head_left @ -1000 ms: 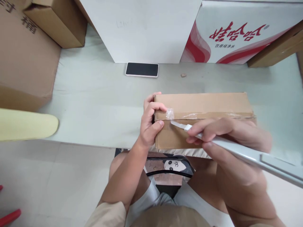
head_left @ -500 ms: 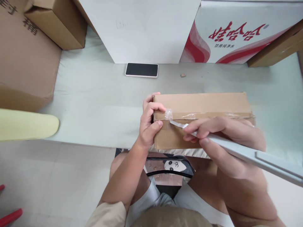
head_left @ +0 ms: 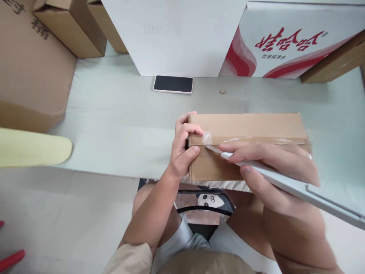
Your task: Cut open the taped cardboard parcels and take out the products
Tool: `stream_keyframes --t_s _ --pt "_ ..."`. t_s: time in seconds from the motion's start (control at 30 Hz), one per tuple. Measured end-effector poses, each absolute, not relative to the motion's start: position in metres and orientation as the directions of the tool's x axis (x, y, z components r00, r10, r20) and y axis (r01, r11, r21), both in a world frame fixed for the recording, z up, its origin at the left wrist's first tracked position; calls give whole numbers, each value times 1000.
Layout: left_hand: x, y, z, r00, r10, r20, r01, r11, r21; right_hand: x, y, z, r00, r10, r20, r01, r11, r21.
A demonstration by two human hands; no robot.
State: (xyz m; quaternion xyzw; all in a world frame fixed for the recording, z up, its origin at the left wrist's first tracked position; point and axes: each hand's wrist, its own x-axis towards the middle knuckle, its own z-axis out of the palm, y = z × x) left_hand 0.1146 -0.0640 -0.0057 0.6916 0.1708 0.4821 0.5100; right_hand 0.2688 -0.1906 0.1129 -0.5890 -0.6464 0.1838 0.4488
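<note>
A brown cardboard box [head_left: 248,123] lies at the near edge of the table, clear tape [head_left: 207,138] running along its top seam. My left hand [head_left: 182,148] grips the box's left end, thumb on the near side of the seam and fingers over the far side. In my right hand [head_left: 265,167] is a white utility knife [head_left: 281,179], held like a pen with its blade out. The blade tip meets the seam just below the crumpled tape, close to my left fingers. My right hand hides part of the box's right half.
Behind the box lies a phone [head_left: 173,84], with a small brown scrap [head_left: 222,91] to its right. A white box [head_left: 176,38] and a red-and-white carton [head_left: 273,45] line the back. A large cardboard box [head_left: 34,72] and a yellow rounded object [head_left: 34,147] are at left.
The whole view has shifted slightly, moving the table items a little right. The blade stays at the seam near the tape, and my right fingers have straightened somewhat along the knife.
</note>
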Motion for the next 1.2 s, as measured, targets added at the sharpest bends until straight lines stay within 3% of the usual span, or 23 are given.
stream_keyframes --t_s 0.37,0.6,0.87,1.2 --pt "114 -63 -5 481 727 490 -266 -411 872 264 -197 105 238 905 353 507 194 -840" --pt "112 -63 -8 485 724 490 -251 -422 871 270 -190 115 42 951 307 569 230 -790" --pt "113 -60 -16 475 726 498 -287 -407 867 271 -197 104 229 929 291 344 202 -917" --pt "114 -62 -17 474 763 440 -351 -294 889 269 -198 103 265 906 331 396 211 -894"
